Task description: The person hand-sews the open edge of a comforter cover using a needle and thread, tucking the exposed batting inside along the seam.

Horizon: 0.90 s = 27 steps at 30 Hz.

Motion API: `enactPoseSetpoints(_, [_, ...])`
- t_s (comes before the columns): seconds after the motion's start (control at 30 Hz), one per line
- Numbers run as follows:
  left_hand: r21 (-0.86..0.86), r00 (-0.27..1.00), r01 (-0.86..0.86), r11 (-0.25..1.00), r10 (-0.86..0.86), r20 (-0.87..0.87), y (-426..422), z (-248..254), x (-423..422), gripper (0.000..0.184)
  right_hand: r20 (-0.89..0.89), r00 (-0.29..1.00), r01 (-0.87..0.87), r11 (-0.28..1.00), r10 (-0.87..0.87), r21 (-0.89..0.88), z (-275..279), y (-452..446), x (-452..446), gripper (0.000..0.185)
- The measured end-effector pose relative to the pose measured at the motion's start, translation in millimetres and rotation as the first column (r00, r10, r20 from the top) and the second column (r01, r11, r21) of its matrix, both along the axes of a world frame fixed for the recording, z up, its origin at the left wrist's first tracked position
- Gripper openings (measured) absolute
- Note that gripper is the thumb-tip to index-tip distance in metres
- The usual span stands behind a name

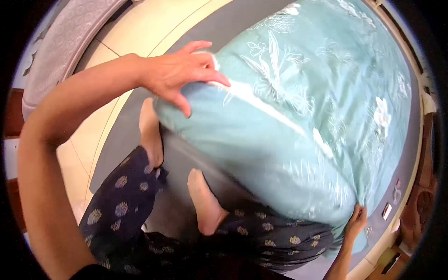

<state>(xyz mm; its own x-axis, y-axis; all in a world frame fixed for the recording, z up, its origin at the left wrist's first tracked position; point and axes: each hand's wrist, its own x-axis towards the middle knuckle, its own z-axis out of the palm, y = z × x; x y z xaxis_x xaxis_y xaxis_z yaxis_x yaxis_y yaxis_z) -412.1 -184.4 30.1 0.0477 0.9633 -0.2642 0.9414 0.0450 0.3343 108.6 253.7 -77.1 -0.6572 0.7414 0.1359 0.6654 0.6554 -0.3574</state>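
Note:
A large pale green cover [289, 98] with white floral patterns lies puffed up on a grey mat. Along its near side runs an opening with a white inner layer [261, 103] showing. My left hand [186, 74] is over the cover's left corner, its fingers spread and nothing gripped between them. Down at the right, my right hand [357, 219] pinches the cover's near right edge, where the fabric gathers into folds.
The grey mat [126, 126] extends under the cover, over a tiled floor [116, 35]. My bare feet and dark patterned trousers [121, 196] are at the near side. A pale quilted mattress [65, 37] stands upper left. Small items, one white and red [387, 211], lie at right.

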Motion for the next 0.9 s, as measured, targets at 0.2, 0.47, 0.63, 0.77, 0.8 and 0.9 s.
enactPoseSetpoints(0.2, [-0.32,0.975,0.071,0.945,0.001,0.221,-26.1,30.0,-40.7,0.019,0.047,0.999,-0.008,0.993,0.013,-0.116,-33.6,-13.5,-5.4,0.015])
enactPoseSetpoints(0.47, [0.026,0.937,0.317,0.948,-0.318,0.144,-30.4,13.3,-25.6,0.029,-0.082,0.986,0.133,0.977,-0.148,-0.167,-52.8,-22.4,20.3,0.012])
enactPoseSetpoints(0.63, [0.002,0.941,-0.009,1.0,0.008,0.339,-62.8,-28.9,4.3,0.027,-0.431,0.867,0.217,0.968,-0.251,-0.126,-3.1,-66.1,-11.1,0.026])
enactPoseSetpoints(0.77, [0.241,0.952,0.18,0.954,-0.23,0.2,-65.8,-43.7,15.3,0.015,-0.382,0.743,-0.561,0.823,0.549,0.091,63.3,-159.1,-167.1,0.053])
enactPoseSetpoints(0.8, [0.233,0.958,0.207,0.95,-0.246,0.15,-61.9,-30.0,22.5,0.014,-0.4,0.677,-0.632,0.767,0.617,0.113,70.4,-174.5,-200.3,0.054])
enactPoseSetpoints(0.9, [0.244,0.963,0.223,0.944,-0.252,0.098,-63.8,-20.2,32.7,0.013,-0.282,0.716,-0.683,0.725,0.638,-0.094,64.8,-186.4,-255.1,0.048])
